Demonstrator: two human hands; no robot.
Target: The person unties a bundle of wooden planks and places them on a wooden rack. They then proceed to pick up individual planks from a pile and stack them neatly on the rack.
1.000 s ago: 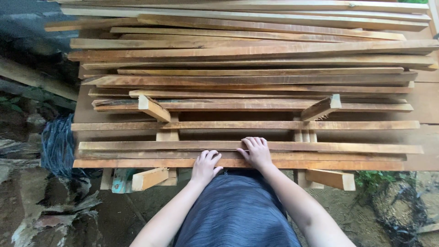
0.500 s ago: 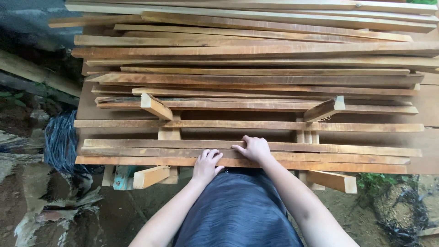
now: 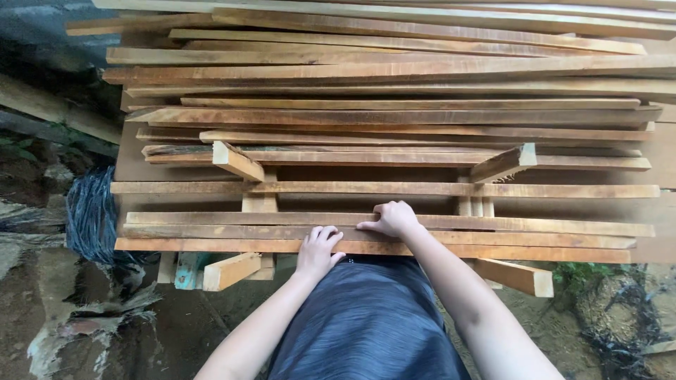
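The nearest wooden slat [image 3: 493, 250] lies along the bench's [image 3: 134, 165] front edge. The left hand [image 3: 318, 252] rests flat on it, fingers [image 3: 325, 235] spread; the right hand [image 3: 391, 219] curls over the next slat [image 3: 549, 226], fingers together.

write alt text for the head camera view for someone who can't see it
Seen from above, a person's left hand and right hand rest flat on the nearest wooden slats of a wide stack of long rough-sawn boards. The stack sits on a timber frame over bare dirt ground.
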